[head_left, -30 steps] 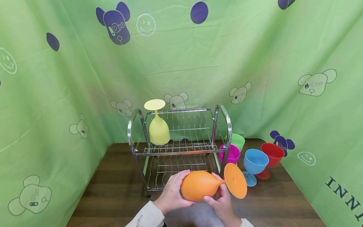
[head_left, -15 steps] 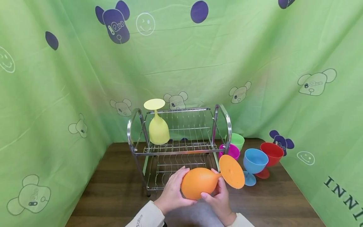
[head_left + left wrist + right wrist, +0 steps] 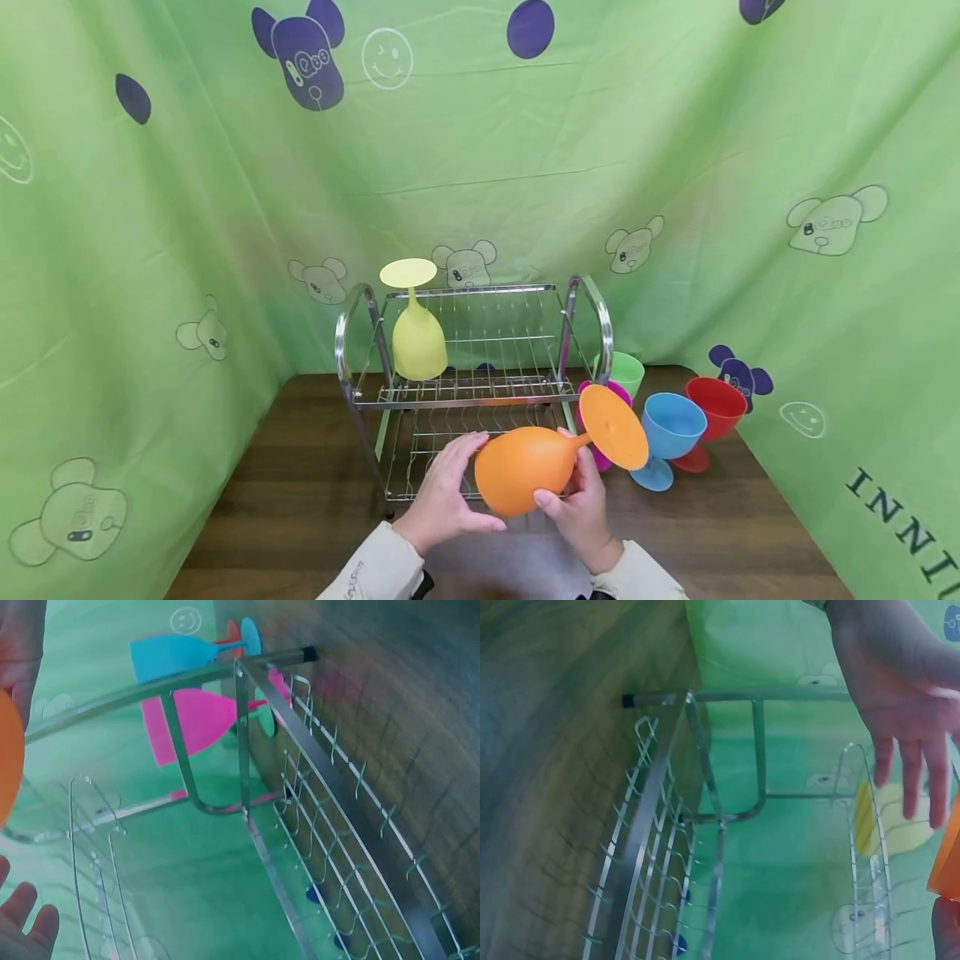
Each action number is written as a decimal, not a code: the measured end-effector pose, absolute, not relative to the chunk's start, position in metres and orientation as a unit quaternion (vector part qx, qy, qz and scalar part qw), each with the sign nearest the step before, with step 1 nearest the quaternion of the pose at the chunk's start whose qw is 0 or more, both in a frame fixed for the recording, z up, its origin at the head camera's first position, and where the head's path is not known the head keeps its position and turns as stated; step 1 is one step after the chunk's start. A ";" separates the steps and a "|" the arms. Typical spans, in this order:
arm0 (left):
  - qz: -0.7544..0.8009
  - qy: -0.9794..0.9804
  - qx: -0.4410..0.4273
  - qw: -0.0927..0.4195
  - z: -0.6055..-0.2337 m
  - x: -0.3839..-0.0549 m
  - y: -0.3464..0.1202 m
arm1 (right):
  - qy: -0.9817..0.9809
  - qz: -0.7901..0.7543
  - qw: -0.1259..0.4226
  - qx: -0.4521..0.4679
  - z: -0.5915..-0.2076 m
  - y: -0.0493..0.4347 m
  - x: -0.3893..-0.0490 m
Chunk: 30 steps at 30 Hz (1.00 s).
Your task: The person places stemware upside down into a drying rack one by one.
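Sideways orange goblet [image 3: 525, 468] between both hands

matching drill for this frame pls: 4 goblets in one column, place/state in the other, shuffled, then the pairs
Things:
1. orange goblet
2. yellow goblet
3. blue goblet
4. red goblet

Places or states:
A. upside down on the top tier of the dish rack
B. upright on the table, farthest to the right
C. lying sideways between the left hand and the right hand
D. upright on the table, just right of the orange foot

Pairs: 1-C, 2-A, 3-D, 4-B
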State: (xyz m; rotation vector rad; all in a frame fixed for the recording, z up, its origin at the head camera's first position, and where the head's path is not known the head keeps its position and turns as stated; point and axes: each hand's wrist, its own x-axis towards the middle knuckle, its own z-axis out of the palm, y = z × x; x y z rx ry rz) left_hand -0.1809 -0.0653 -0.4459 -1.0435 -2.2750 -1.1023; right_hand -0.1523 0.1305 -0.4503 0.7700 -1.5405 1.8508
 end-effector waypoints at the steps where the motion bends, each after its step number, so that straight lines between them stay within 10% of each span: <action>1: -0.402 -0.815 -0.368 0.196 -0.446 -0.181 -0.068 | -0.578 0.698 0.303 0.295 -0.448 0.131 -0.154; 7: -0.448 -0.814 -0.313 0.195 -0.450 -0.182 -0.090 | -0.593 0.675 0.311 0.311 -0.433 0.143 -0.160; 18: -0.450 -0.752 -0.272 0.398 -0.451 -0.190 -0.106 | -0.598 0.674 0.301 0.312 -0.405 0.160 -0.170; 30: -0.454 -0.747 -0.140 0.465 -0.462 -0.189 -0.146 | -0.587 0.671 0.321 0.319 -0.377 0.160 -0.176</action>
